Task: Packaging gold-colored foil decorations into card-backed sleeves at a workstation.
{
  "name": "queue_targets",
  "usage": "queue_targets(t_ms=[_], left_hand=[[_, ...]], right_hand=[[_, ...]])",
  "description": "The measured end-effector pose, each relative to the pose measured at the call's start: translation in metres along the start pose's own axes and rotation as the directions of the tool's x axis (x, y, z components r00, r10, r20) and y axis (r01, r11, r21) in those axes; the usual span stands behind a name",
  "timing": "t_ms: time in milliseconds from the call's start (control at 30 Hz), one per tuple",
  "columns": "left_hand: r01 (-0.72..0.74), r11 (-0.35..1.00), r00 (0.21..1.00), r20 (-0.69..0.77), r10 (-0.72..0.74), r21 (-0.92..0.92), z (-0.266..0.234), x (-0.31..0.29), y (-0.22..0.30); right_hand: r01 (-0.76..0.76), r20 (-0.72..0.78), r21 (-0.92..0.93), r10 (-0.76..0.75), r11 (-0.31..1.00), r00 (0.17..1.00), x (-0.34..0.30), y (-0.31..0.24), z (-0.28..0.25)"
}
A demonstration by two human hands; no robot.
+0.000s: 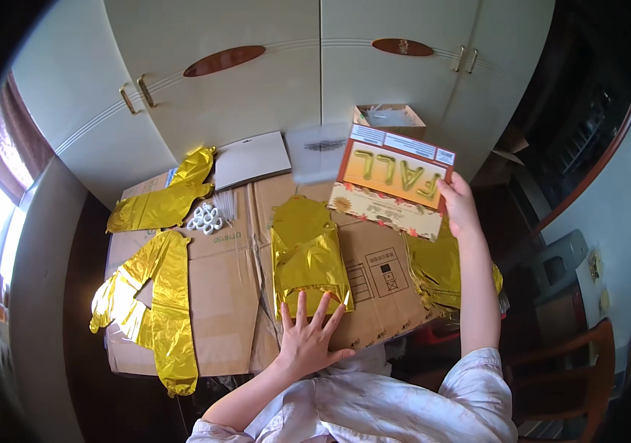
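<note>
My left hand (307,338) lies flat with its fingers spread over the near end of a folded gold foil balloon (304,251) in the middle of the cardboard. In my right hand (460,208) is a printed orange and cream card (386,176), gripped by its right edge and raised above the cardboard. The card shows letter balloons and a leaf border. More gold foil (434,262) lies below it, partly hidden by my right forearm. On the left, a flat gold letter balloon (169,303) hangs over the near edge, with another gold balloon (160,203) beyond it.
A flattened cardboard sheet (216,295) covers the work surface. White ring-shaped pieces (205,219) lie by thin clear straws (225,205). Farther back are a white flat packet (253,160), a clear plastic bag (315,151) and an open box (398,117). A wooden chair (589,362) stands at right.
</note>
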State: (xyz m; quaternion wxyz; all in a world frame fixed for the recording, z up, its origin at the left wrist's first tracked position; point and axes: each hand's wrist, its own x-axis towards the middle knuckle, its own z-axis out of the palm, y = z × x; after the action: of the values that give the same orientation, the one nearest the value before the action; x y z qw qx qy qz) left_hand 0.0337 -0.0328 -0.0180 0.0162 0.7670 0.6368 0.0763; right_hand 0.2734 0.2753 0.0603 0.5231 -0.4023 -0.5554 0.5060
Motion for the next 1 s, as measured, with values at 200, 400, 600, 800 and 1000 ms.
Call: queue_targets(t_ms=[200,400,600,800,1000], left_hand=[[-0.022,1.000,1.000,0.017,0.022,0.000,-0.005,-0.011,0.010],[0.019,1.000,0.994,0.110,-0.018,-0.007,-0.015,-0.013,0.015],[-0.148,0.988,0.983,0.102,0.152,-0.047,-0.007,0.007,0.010],[-0.174,0.984,0.975,0.133,0.178,-0.040,-0.014,0.012,0.005],[-0.160,0.987,0.979,0.130,0.160,-0.010,-0.005,0.016,0.006]], right_hand=[[-0.075,-0.160,-0.183,0.046,0.980,0.986,-0.032,0.042,-0.080],[-0.117,-0.239,-0.421,0.014,0.899,0.971,-0.069,0.079,-0.110],[-0.067,-0.182,-0.900,-0.232,0.431,0.956,-0.100,0.064,-0.086],[0.436,0.261,-0.807,-0.421,0.399,0.868,-0.143,0.036,-0.007],[0.753,0.701,-0.454,-0.332,0.476,0.632,-0.159,0.053,0.037]])
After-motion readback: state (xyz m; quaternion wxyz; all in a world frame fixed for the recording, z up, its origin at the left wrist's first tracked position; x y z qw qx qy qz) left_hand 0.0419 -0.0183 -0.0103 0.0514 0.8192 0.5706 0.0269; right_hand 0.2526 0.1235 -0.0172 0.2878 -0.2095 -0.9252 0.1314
